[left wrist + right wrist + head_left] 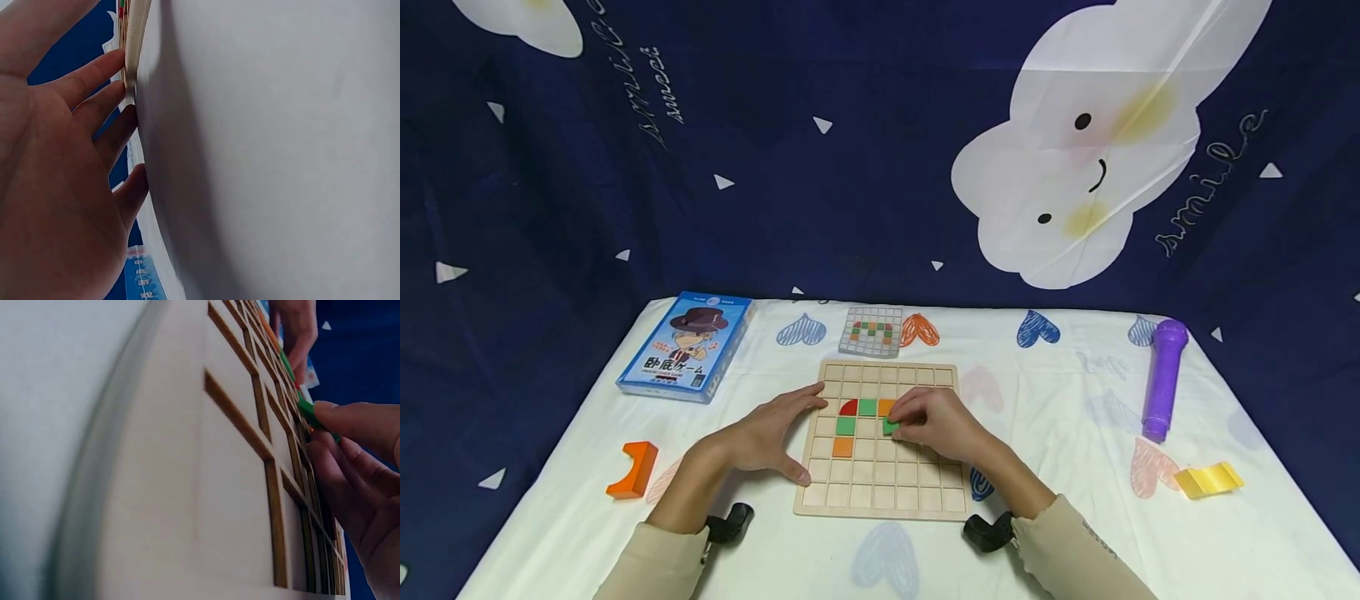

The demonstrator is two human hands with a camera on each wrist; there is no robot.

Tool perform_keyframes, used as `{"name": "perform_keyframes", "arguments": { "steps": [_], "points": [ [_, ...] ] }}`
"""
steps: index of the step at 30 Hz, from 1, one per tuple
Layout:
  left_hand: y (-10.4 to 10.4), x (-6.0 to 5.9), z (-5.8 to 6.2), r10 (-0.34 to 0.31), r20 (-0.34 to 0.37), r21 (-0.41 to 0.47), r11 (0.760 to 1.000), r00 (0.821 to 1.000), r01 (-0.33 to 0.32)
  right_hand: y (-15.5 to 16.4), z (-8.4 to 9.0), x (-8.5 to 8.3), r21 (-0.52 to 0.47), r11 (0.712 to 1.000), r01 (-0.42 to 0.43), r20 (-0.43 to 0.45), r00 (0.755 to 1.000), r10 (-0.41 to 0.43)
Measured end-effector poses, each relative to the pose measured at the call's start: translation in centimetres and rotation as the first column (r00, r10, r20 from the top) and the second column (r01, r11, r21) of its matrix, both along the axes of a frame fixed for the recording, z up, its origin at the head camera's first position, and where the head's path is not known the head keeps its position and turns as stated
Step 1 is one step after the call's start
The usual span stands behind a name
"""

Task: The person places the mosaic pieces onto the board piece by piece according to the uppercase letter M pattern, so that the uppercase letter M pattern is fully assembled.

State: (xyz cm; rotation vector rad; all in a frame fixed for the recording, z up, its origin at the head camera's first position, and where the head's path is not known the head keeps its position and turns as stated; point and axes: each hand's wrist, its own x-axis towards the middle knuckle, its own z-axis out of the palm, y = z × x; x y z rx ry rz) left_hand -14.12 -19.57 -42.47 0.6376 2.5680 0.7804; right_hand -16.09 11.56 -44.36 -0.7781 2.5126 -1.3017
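A wooden grid board [850, 498] lies on the table with several coloured tiles in its cells. A red quarter-round tile [848, 407], a green square tile [867, 407] and an orange tile [886, 407] form one row. Below the red one sit another green tile [846, 426] and an orange tile [842, 447]. My right hand [942, 423] pinches a green tile [307, 411] between thumb and fingers, just under the orange tile in the row. At the board's left edge rests my left hand [767, 432], thumb and fingers spread, its fingertips touching the rim in the left wrist view.
Behind the board lies a pattern card [871, 333] with a small coloured grid. A blue game box [685, 346] is at the back left, an orange arch block [634, 471] at the left. On the right are a purple cylinder [1165, 379] and a yellow curved piece [1208, 481].
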Motion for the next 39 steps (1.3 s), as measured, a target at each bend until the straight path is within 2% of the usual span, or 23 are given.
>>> {"name": "perform_keyframes", "arguments": {
  "steps": [19, 39],
  "points": [
    [-0.1, -0.1, -0.2, -0.019, -0.004, 0.011, 1.0, 1.0, 0.019, -1.3, 0.6, 0.6, 0.129, 0.992, 0.002, -0.115, 0.993, 0.013],
    [0.0, -0.1, -0.1, -0.001, 0.0, 0.005, 1.0, 1.0, 0.001, -1.4, 0.3, 0.7, 0.146, 0.989, 0.003, -0.155, 0.988, 0.02]
  ]
}}
